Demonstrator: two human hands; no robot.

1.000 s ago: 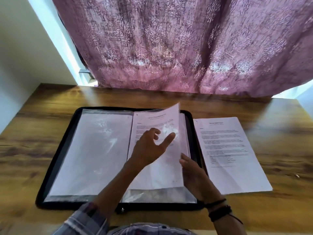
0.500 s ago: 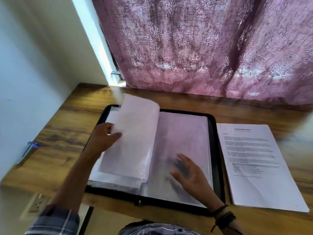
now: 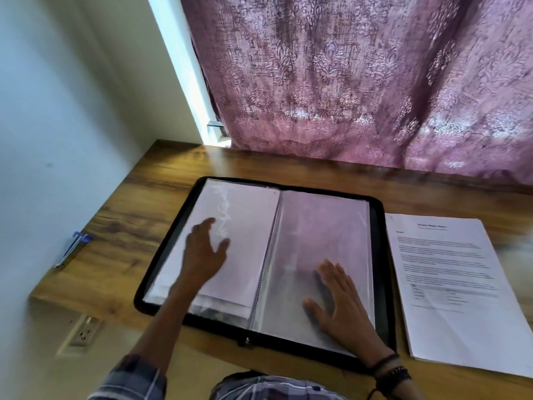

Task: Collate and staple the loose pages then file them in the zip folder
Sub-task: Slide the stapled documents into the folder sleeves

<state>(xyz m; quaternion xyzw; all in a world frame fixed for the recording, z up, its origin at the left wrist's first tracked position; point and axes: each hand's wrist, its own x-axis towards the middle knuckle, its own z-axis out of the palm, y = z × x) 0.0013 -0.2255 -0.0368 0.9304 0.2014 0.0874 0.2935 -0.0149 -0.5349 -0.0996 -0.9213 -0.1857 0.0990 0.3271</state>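
**A:** Log the change. The filled sleeve (image 3: 248, 226) was on the right-hand stack a second ago and mid-turn in the left hand half a second ago. It now lies flat on the left half of the zip folder (image 3: 379, 255).

**B:** Noted. Hands?

**A:** Left hand (image 3: 203, 252) has let go and is over that sleeve, fingers spread wide. It is motion-blurred, so I cannot tell if it touches. Right hand (image 3: 337, 301) is flat on the newly exposed sleeve (image 3: 323, 232), fingers (image 3: 331, 272) straight and together, gripping nothing.

**B:** The printed pages?

**A:** The printed pages (image 3: 450, 284) have not moved. They lie on the wooden desk (image 3: 129, 241) just beside the folder's right edge, untouched.

**B:** Reading?

**A:** The exposed sleeve looks empty. Judgement: a free pocket is found, and filing this set is next.
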